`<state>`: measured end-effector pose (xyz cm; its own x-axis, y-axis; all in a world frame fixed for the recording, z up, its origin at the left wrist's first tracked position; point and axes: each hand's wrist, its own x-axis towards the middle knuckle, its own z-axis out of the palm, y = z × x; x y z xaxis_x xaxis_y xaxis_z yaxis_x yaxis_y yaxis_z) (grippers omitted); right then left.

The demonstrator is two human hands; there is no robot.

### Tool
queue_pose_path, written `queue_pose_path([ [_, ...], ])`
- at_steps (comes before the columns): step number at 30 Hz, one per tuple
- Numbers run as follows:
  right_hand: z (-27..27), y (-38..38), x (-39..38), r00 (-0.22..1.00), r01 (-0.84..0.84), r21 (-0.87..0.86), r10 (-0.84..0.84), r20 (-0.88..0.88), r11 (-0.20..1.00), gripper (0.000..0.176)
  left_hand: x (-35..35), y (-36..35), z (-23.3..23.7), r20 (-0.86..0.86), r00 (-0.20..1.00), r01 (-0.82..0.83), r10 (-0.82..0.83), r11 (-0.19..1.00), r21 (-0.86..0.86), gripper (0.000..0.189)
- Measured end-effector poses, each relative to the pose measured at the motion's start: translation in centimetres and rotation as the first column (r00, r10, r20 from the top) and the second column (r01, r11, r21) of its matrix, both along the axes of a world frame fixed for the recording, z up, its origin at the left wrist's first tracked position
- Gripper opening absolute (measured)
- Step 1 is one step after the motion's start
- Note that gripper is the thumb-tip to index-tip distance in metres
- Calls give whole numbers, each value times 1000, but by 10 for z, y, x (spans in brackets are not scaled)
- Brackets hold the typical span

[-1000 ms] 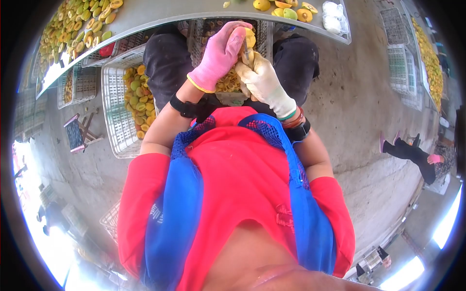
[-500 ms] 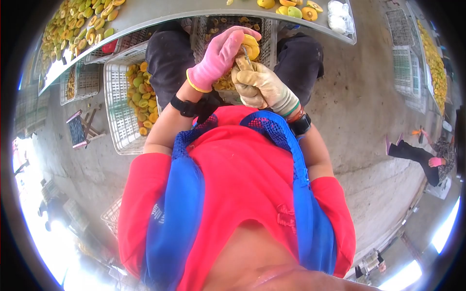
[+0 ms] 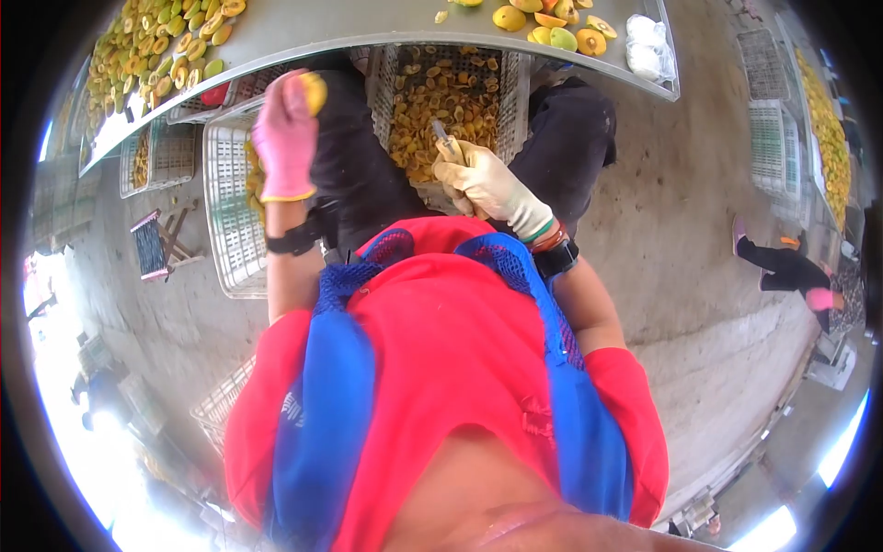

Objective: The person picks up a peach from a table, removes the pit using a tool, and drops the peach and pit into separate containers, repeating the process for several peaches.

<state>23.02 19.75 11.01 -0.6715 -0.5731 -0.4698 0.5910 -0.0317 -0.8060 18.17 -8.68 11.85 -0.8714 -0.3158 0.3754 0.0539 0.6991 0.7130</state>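
We see a matt, knit-looking pink cloth glove on the left hand (image 3: 287, 143), and a pale cloth one, smudged and dull, on the right hand (image 3: 487, 184). The tool (image 3: 448, 143) in that right hand has a metal-looking tip. The bench (image 3: 368, 26) looks like smooth grey metal with a soft sheen. On it we find a bag (image 3: 647, 51) of thin, glossy clear plastic. The side crate (image 3: 235, 193) is slatted white plastic. Our red shirt (image 3: 451, 340) is smooth cloth, the blue vest (image 3: 336, 396) cloth edged with open mesh, and our dark trousers (image 3: 363, 156) matt cloth. The floor (image 3: 681, 184) looks like rough, stained concrete.
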Motion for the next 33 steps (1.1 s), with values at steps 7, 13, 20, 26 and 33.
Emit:
queue_pose_path([
  [7, -14, 0, -10, 989, 137, -38, -134, 63, 990, 13, -27, -57, 7, 79, 963, -193, 258, 862, -468, 48],
  [13, 0, 2, -13, 986, 165, 110, -168, 12, 980, 17, -143, 56, -19, 192, 971, 184, -141, 957, -224, 57],
  [20, 4, 15, -16, 979, 205, 106, -202, -39, 973, 22, -249, 150, -52, 606, 786, 292, -124, 938, -185, 75],
  [26, -1, 21, -25, 969, 230, 98, -237, 70, 968, 12, -275, 168, -106, 516, 835, 280, -188, 954, -105, 71],
  [33, -2, 17, -24, 939, 336, 166, -317, -131, 927, 15, -210, 141, -54, 303, 683, 456, -664, 712, 534, 57],
])
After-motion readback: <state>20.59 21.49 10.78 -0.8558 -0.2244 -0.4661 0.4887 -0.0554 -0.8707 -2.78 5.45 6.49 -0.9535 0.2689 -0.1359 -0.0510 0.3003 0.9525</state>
